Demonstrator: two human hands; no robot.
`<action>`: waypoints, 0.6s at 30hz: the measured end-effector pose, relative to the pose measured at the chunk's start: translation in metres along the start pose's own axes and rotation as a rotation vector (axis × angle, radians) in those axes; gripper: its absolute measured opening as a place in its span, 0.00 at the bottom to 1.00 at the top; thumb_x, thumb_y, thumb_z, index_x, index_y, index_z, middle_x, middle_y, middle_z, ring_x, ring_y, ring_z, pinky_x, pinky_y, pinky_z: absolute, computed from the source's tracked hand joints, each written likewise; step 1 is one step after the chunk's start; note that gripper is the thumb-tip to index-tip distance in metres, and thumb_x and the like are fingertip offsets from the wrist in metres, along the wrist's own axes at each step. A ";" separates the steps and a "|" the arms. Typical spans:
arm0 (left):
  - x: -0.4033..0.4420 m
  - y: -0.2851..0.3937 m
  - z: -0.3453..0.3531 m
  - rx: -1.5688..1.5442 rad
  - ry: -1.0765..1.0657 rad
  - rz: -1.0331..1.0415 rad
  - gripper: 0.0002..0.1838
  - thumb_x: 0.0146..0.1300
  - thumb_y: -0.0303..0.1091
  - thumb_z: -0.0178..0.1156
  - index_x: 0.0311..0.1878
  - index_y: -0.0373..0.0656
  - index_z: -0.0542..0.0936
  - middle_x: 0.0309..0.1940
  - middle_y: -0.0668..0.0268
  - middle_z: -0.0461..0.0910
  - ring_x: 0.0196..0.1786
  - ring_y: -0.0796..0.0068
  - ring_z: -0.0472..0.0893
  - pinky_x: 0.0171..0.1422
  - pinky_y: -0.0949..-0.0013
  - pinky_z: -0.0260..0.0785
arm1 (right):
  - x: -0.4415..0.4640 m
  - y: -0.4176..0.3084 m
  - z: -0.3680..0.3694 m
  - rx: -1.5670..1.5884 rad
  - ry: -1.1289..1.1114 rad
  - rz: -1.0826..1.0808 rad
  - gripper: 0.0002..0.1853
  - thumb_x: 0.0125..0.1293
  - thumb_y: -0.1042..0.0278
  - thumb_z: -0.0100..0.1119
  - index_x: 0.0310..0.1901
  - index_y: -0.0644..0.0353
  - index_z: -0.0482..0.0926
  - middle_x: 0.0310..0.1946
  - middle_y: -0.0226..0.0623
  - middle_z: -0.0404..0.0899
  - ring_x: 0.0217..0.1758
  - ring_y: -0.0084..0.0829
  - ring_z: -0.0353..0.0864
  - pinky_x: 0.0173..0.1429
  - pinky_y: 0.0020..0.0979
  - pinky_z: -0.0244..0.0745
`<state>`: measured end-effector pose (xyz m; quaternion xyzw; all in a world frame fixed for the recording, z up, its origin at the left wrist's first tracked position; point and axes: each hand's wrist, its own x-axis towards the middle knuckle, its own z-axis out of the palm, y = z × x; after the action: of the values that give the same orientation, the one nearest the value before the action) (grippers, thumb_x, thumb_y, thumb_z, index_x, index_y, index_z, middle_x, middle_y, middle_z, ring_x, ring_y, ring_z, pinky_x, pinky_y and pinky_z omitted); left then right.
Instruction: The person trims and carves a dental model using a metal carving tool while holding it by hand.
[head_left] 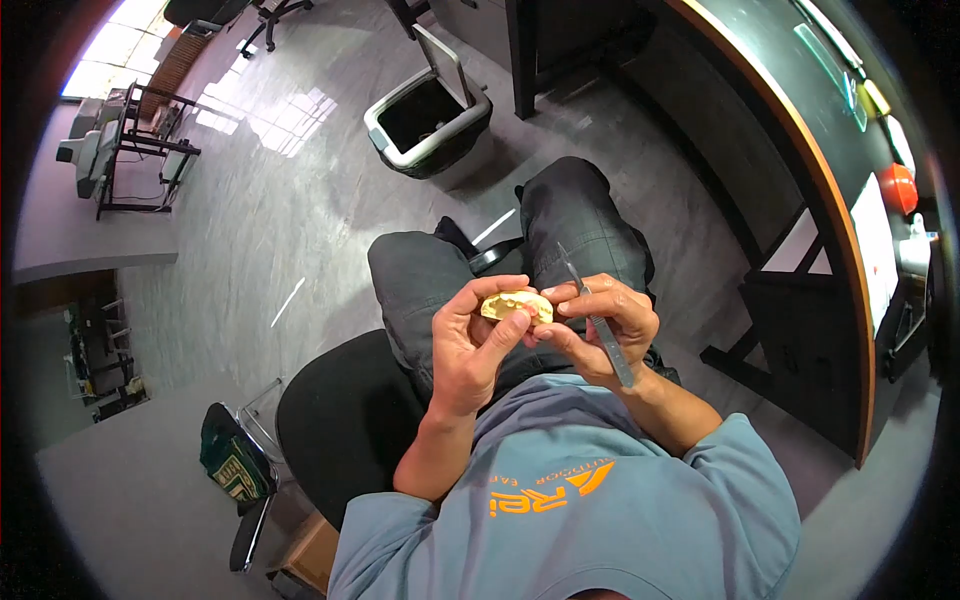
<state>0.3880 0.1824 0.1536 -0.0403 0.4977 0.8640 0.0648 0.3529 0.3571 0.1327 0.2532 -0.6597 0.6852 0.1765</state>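
Observation:
A pale yellow dental cast (498, 304) is held above my lap, its curved, toothed side facing me. My left hand (468, 345) is closed around its left end, with the thumb pressed on its front. My right hand (618, 318) grips a slim grey metal scalpel (613, 356) between the fingers. The scalpel's pointed tip is directed forward, away from the cast, and its handle end lies over my wrist. The right thumb and fingertips also reach the right end of the cast. Fingers cover parts of the cast.
A dark workbench (800, 130) with a wooden edge curves along the right, bearing a red object (897, 188) and papers. An open-lidded bin (425, 125) stands on the floor ahead. A chair with a green bag (235, 465) is behind left, near a cardboard box (312, 550).

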 end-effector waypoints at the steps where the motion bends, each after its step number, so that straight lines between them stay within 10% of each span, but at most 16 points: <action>1: 0.000 0.001 0.002 0.007 0.005 0.013 0.17 0.71 0.23 0.64 0.60 0.29 0.78 0.46 0.56 0.85 0.44 0.76 0.86 0.48 0.75 0.81 | 0.000 0.000 0.000 0.007 -0.001 0.007 0.17 0.53 0.73 0.83 0.40 0.63 0.84 0.38 0.47 0.90 0.37 0.30 0.89 0.38 0.26 0.82; 18: -0.004 -0.002 0.013 0.567 0.149 0.443 0.17 0.62 0.17 0.71 0.52 0.30 0.79 0.44 0.61 0.81 0.45 0.75 0.86 0.46 0.76 0.81 | -0.010 -0.001 0.004 0.386 0.016 0.397 0.06 0.66 0.82 0.69 0.42 0.70 0.83 0.45 0.51 0.87 0.46 0.32 0.89 0.48 0.29 0.88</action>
<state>0.3918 0.1943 0.1593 0.0252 0.7173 0.6796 -0.1516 0.3620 0.3538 0.1284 0.1424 -0.5525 0.8212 -0.0078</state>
